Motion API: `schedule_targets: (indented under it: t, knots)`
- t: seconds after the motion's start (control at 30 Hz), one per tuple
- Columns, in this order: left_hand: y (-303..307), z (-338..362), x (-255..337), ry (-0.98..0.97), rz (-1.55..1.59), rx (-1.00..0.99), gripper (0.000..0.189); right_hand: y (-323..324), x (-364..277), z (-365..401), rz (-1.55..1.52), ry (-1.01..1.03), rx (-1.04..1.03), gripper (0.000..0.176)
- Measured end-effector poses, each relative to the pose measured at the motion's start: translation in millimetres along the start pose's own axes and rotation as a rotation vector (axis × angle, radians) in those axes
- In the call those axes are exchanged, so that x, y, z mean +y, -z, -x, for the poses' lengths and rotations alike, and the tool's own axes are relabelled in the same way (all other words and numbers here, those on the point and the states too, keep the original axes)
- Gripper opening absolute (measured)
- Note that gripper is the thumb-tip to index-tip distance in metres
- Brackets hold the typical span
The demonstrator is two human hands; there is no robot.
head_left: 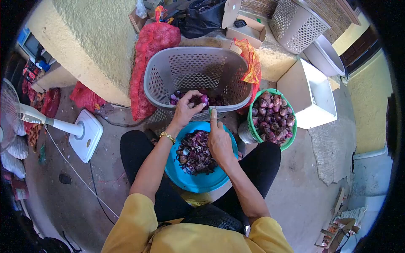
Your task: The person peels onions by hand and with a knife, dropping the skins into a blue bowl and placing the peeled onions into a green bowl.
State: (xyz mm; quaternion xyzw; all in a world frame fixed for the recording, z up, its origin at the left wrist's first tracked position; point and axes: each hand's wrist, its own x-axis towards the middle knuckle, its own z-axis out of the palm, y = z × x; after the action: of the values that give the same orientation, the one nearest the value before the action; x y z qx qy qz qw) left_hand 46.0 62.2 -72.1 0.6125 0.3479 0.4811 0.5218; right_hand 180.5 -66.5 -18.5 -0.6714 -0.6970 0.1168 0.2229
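My left hand is closed around a red onion at the near rim of a grey plastic basket. Peeled purple onions lie in the bottom of that basket. My right hand grips a small knife, its forefinger stretched along it; only a short green and dark part shows, close to the onion. Below both hands, a blue basin holds a heap of onion skins and trimmings. At the right, a green basket is full of unpeeled red onions.
Red mesh sacks of onions lean left of the grey basket. A white standing fan and its cable are on the left floor. A white foam box, a tall grey basket and a grey tub stand right.
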Motion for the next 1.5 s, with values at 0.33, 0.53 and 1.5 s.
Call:
schedule_targets:
  t: [0.33, 0.53, 1.5]
  knots:
    - [3.8, 0.5, -0.6, 0.096, -0.011, -0.034, 0.034, -8.8, 5.0, -1.4, -0.023, -0.014, -0.024, 0.086]
    - [0.9, 4.4, 5.6, 0.021, 0.131, -0.052, 0.042, -7.2, 5.8, 2.7, -0.075, -0.059, -0.073, 0.079]
    - [22.7, 4.3, 32.1, 0.051, -0.301, -0.172, 0.049, -14.0, -13.5, 14.5, -0.025, -0.024, -0.010, 0.081]
